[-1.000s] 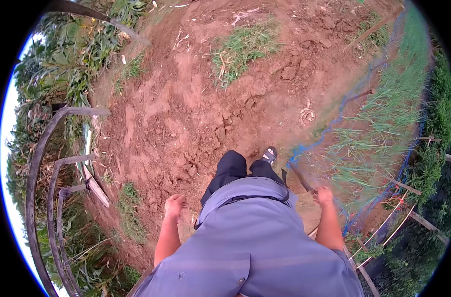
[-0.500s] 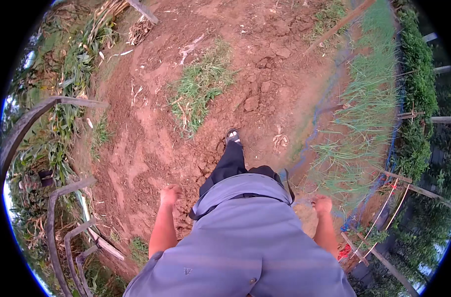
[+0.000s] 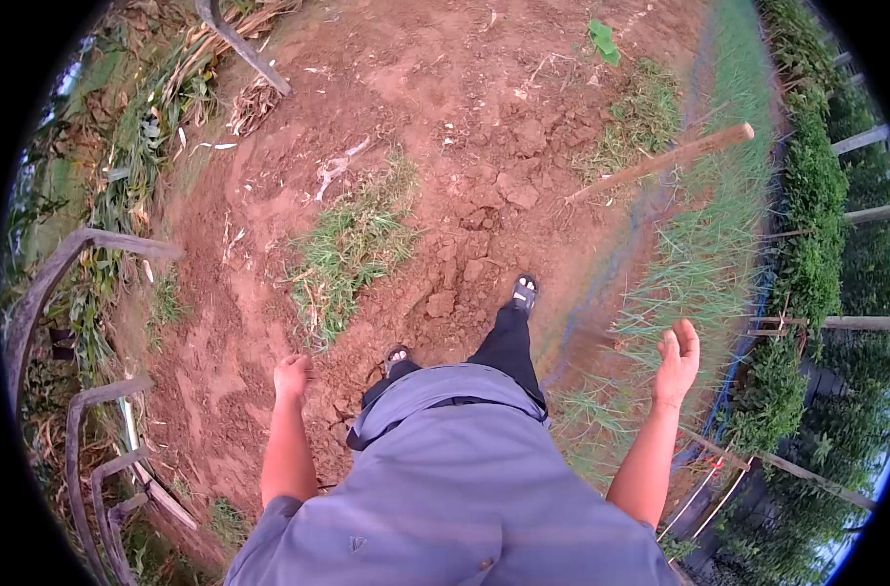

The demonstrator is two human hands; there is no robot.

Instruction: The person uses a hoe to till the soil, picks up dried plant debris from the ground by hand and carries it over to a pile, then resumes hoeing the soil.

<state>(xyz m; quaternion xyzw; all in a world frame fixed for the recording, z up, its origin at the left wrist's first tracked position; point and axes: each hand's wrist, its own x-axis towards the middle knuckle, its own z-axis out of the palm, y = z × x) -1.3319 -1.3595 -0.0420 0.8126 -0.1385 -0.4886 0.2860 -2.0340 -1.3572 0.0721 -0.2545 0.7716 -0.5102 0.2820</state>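
Note:
My left hand (image 3: 294, 379) hangs over the bare reddish soil (image 3: 230, 337), its fingers curled in with no object showing in them. On the other side, my right hand (image 3: 678, 363) is held out with its fingers apart and nothing in it. Below it in view are the thin green leaves of a planted strip (image 3: 679, 273); I see no contact. Between my arms are my grey shirt (image 3: 435, 488), dark trousers (image 3: 504, 347) and two sandalled feet, the right sandal (image 3: 525, 291) farther forward.
A wooden post (image 3: 670, 161) leans beside the planted strip, with blue netting along it. Grass clumps (image 3: 352, 254) grow from cracked soil ahead. Bent grey poles (image 3: 69, 254) and dry stalks line the left. A hedge (image 3: 811, 225) and wooden rails run along the right.
I have stepped forward, and my right foot is now ahead of the left. My right hand has swung outward and forward, its fingers spreading. The grass clump and left poles appear nearer.

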